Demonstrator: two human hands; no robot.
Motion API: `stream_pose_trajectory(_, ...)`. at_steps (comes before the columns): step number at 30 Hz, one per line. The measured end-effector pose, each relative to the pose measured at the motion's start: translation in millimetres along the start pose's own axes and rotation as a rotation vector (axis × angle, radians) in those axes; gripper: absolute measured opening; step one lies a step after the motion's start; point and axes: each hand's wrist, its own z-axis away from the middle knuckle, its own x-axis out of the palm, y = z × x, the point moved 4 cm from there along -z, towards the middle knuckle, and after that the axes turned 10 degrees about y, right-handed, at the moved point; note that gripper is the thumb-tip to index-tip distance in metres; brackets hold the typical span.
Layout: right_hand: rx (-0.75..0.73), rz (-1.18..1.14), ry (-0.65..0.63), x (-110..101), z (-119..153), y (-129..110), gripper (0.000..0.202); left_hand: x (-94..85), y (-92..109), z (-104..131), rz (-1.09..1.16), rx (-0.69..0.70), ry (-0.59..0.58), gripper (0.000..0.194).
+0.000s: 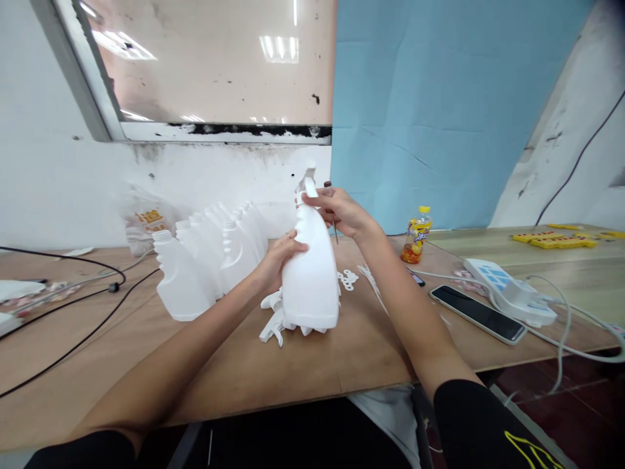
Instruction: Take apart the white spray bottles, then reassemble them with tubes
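A white plastic bottle [312, 273] stands tilted slightly in front of me, raised over the table. My left hand [280, 255] grips its left side at mid-height. A white trigger sprayer head [307, 182] sits on the bottle's neck. My right hand [339, 212] is closed at the neck, with its thumb against the base of the sprayer head. A thin tool with a brown handle [327, 185] is also held in the right hand, its shaft pointing down. Loose white sprayer heads [276, 322] lie behind and beside the bottle's bottom.
Rows of white bottles [183, 280] stand at the left on the brown table [234, 378]. Small white parts [347, 280] lie right of centre. Farther right are a drink bottle [417, 236], a phone [478, 314], a power strip [510, 292] and yellow pieces [554, 241]. Black cables [97, 326] cross the left side.
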Motion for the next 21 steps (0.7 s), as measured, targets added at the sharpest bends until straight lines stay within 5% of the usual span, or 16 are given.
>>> stream_pose_trajectory(4,-0.065,-0.104,-0.008,-5,1,-11,0.038,-7.1,14,7,0.080,-0.112,-0.190,0.055)
stream_pose_trajectory(7,-0.103,-0.111,0.133,-28,4,-28,0.036,-25.2,19,24,0.080,-0.209,-0.247,0.051)
stream_pose_trajectory(11,-0.095,-0.167,0.278,-80,15,-39,0.025,-72.7,29,46,-0.137,0.066,0.031,0.053)
stream_pose_trajectory(16,0.293,-0.222,0.252,-135,39,-1,0.015,-134.5,34,57,-0.526,0.341,0.355,0.054)
stream_pose_trajectory(21,0.477,-0.310,0.362,-166,60,47,0.014,-155.2,34,56,-0.966,0.415,0.557,0.063)
